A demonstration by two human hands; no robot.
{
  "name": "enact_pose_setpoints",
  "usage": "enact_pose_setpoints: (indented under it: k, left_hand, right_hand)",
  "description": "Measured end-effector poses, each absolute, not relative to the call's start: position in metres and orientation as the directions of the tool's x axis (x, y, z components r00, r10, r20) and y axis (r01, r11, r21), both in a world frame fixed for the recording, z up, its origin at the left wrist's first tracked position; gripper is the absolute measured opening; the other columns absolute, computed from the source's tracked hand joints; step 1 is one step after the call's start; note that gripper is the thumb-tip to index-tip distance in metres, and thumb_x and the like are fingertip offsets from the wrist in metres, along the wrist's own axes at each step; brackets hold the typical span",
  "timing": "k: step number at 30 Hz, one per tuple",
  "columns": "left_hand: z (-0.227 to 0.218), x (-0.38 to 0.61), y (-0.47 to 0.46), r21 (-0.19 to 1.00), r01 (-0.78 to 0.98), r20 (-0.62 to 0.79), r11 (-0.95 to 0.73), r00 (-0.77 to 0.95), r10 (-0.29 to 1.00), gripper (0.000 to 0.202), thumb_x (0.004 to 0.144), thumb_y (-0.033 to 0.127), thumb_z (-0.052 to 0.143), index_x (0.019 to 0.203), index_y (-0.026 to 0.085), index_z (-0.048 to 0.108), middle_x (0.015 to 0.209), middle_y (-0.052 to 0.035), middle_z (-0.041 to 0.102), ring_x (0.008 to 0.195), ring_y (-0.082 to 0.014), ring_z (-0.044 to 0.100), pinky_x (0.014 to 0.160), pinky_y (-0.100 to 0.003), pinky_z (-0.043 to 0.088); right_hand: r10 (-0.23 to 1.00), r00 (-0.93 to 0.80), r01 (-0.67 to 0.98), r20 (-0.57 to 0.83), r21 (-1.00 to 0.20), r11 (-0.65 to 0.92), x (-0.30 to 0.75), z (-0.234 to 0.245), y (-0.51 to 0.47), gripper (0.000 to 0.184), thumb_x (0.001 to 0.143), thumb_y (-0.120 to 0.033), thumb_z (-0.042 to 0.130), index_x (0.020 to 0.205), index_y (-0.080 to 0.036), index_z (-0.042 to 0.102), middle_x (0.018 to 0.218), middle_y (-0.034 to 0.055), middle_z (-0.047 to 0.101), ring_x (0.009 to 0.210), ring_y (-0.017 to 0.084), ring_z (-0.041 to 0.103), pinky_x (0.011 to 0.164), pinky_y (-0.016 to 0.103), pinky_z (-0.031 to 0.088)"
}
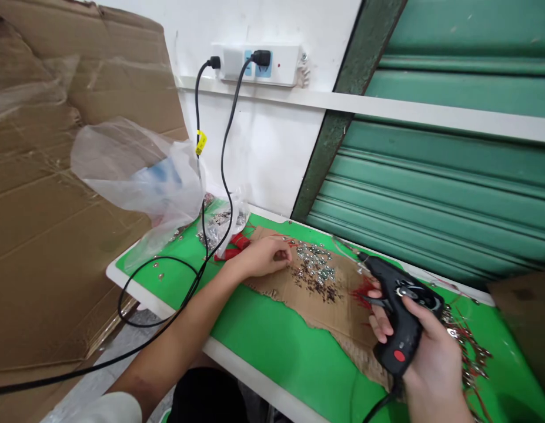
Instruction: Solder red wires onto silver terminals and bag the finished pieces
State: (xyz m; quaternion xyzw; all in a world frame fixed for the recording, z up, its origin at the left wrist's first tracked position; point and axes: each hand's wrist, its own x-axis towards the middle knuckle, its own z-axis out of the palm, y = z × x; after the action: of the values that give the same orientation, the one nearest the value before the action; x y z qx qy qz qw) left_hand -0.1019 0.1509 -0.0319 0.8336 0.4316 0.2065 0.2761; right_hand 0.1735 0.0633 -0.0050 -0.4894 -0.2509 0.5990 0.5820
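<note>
My right hand is wrapped round the grip of a black hot glue gun with a red switch, its nozzle aimed left over a torn cardboard sheet. My left hand rests on the cardboard's far left end, fingers curled together beside a pile of small metal parts; whether it pinches one is hidden. Red wires lie between the pile and the gun.
A green table bears the cardboard. Clear plastic bags and a small bag of parts sit at the far left. Two black cords run from a wall socket strip. Flattened cardboard boxes lean left; a green shutter stands behind.
</note>
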Motion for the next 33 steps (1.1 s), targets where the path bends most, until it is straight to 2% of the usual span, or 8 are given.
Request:
enact_pose_setpoints:
  k: [3, 6, 13, 17, 19, 22, 27, 33]
  left_hand:
    - [-0.031, -0.097, 0.147, 0.677, 0.554, 0.129, -0.484, 0.559, 0.819, 0.010, 0.085, 0.019, 0.059, 0.086, 0.018, 0.068, 0.091, -0.0027, 0.069, 0.089, -0.0137, 0.060, 0.082, -0.024, 0.045]
    - [-0.026, -0.083, 0.138, 0.761, 0.442, 0.136, -0.476, 0.608, 0.782, 0.011, 0.086, 0.020, 0.058, 0.089, 0.017, 0.068, 0.089, -0.0018, 0.069, 0.080, -0.0103, 0.060, 0.075, -0.020, 0.046]
    - [-0.018, 0.006, 0.131, 0.785, 0.299, 0.136, -0.543, 0.772, 0.621, 0.007, 0.080, 0.018, 0.064, 0.084, 0.017, 0.071, 0.083, -0.0002, 0.069, 0.073, -0.0076, 0.058, 0.069, -0.017, 0.044]
    - [-0.024, 0.072, 0.132, 0.799, 0.412, 0.066, -0.437, 0.663, 0.746, 0.013, 0.082, 0.023, 0.062, 0.091, 0.020, 0.070, 0.087, 0.0002, 0.073, 0.073, -0.0100, 0.063, 0.065, -0.020, 0.045]
    - [-0.027, 0.091, 0.130, 0.776, 0.488, 0.035, -0.400, 0.599, 0.800, 0.018, 0.082, 0.031, 0.063, 0.096, 0.023, 0.069, 0.090, -0.0002, 0.073, 0.078, -0.0138, 0.066, 0.069, -0.024, 0.049]
    - [-0.029, 0.089, 0.127, 0.706, 0.529, 0.118, -0.470, 0.567, 0.815, 0.031, 0.081, 0.042, 0.065, 0.106, 0.024, 0.066, 0.097, -0.0027, 0.072, 0.093, -0.0204, 0.066, 0.082, -0.031, 0.053]
    - [-0.029, 0.027, 0.133, 0.546, 0.593, 0.226, -0.591, 0.576, 0.786, 0.024, 0.088, 0.020, 0.048, 0.104, 0.023, 0.067, 0.105, -0.0035, 0.069, 0.103, -0.0181, 0.063, 0.093, -0.029, 0.052]
    - [-0.039, -0.015, 0.157, 0.401, 0.765, 0.208, -0.504, 0.460, 0.863, 0.025, 0.087, 0.025, 0.053, 0.105, 0.026, 0.070, 0.103, -0.0045, 0.069, 0.093, -0.0191, 0.066, 0.086, -0.029, 0.054]
  right_hand:
    - [0.960, 0.234, -0.470, -0.156, -0.882, -0.029, 0.183, 0.000, 0.062, 0.029, 0.071, -0.034, 0.069, 0.093, -0.015, 0.074, 0.085, 0.0079, 0.061, 0.047, 0.009, 0.036, 0.037, 0.023, 0.039]
    - [0.956, 0.288, -0.497, -0.048, -0.861, 0.107, 0.193, 0.005, 0.058, 0.029, 0.073, -0.034, 0.067, 0.094, -0.016, 0.073, 0.087, 0.0072, 0.057, 0.049, 0.009, 0.033, 0.037, 0.024, 0.037]
    - [0.937, 0.345, -0.593, 0.057, -0.761, 0.265, 0.208, 0.012, 0.046, 0.032, 0.074, -0.032, 0.070, 0.097, -0.010, 0.070, 0.083, 0.0020, 0.054, 0.052, 0.007, 0.033, 0.043, 0.018, 0.041]
    - [0.927, 0.369, -0.622, 0.064, -0.725, 0.297, 0.221, 0.009, 0.044, 0.035, 0.071, -0.031, 0.073, 0.097, -0.008, 0.069, 0.083, 0.0018, 0.055, 0.052, 0.006, 0.034, 0.042, 0.018, 0.042]
    - [0.931, 0.360, -0.642, 0.059, -0.709, 0.293, 0.227, 0.008, 0.044, 0.036, 0.069, -0.030, 0.075, 0.098, -0.009, 0.069, 0.082, 0.0018, 0.054, 0.053, 0.006, 0.034, 0.043, 0.017, 0.044]
    - [0.934, 0.357, -0.656, 0.034, -0.702, 0.276, 0.231, 0.009, 0.046, 0.036, 0.068, -0.029, 0.076, 0.097, -0.010, 0.068, 0.079, 0.0017, 0.053, 0.053, 0.007, 0.035, 0.044, 0.018, 0.046]
    - [0.907, 0.419, -0.609, 0.033, -0.731, 0.308, 0.217, 0.013, 0.051, 0.035, 0.064, -0.028, 0.071, 0.090, -0.005, 0.069, 0.077, 0.0040, 0.056, 0.049, 0.006, 0.036, 0.038, 0.019, 0.040]
    - [0.927, 0.374, -0.624, -0.036, -0.749, 0.223, 0.202, 0.009, 0.056, 0.034, 0.066, -0.027, 0.069, 0.094, -0.008, 0.071, 0.083, 0.0055, 0.061, 0.046, 0.007, 0.040, 0.036, 0.021, 0.038]
